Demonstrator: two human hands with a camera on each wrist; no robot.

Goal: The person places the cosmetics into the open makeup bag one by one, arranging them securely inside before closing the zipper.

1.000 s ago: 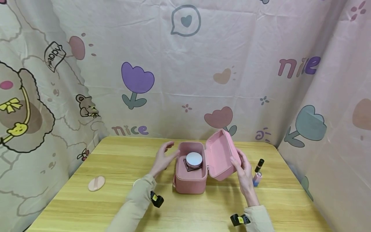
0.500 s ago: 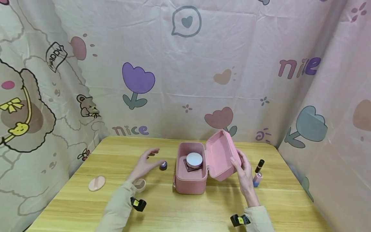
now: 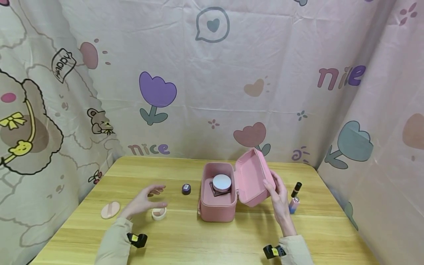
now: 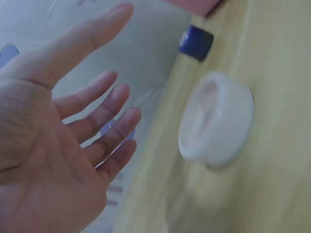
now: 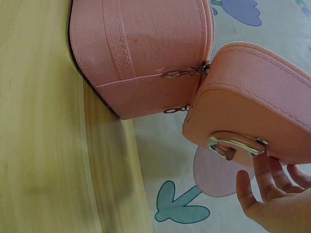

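A pink cosmetic case [image 3: 218, 213] stands with its lid [image 3: 253, 176] swung out to the right. My right hand [image 3: 279, 195] holds that lid by its outer edge; in the right wrist view its fingers touch the lid near a metal-ringed handle [image 5: 238, 141]. Inside the case, a round white-topped container [image 3: 222, 182] lies over a dark, flat square item [image 3: 213, 192]. To the left, my left hand [image 3: 144, 201] hovers, fingers spread and loosely bent, holding nothing. Just beside it sits a small round white pot [image 4: 223, 121] with pinkish-beige contents.
A small dark purple-blue jar [image 3: 186, 189] stands between the left hand and the case. An oval beige powder puff [image 3: 110, 209] lies at the left. Right of the lid is a black-capped pink-and-blue tube [image 3: 294, 204]. A patterned curtain [image 3: 212, 92] hangs behind the wooden table.
My left hand has moved away from the case to the left, toward the white pot. The small dark jar, hidden at first, now shows on the table. The right hand keeps holding the lid.
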